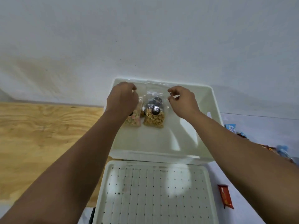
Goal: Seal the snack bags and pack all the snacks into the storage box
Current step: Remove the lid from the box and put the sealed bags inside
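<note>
A white storage box (pixel 200 138) stands open against the wall. Inside it, at the far left, clear snack bags stand upright: one with pale pink and tan pieces (pixel 133 119), one with golden pieces (pixel 154 119), and behind it a bag with dark round pieces (pixel 154 105). My left hand (pixel 122 98) reaches into the box and its curled fingers hold the top of the left bag. My right hand (pixel 182 98) hovers at the clear top of the middle bags, thumb and forefinger curved close to the plastic; whether they pinch it is unclear.
The perforated white lid (pixel 155 191) lies in front of the box. A red wrapped snack (pixel 225 196) lies right of the lid. Several blue and orange wrapped snacks (pixel 233 128) sit at the right edge. Bare plywood (pixel 40 135) covers the left side.
</note>
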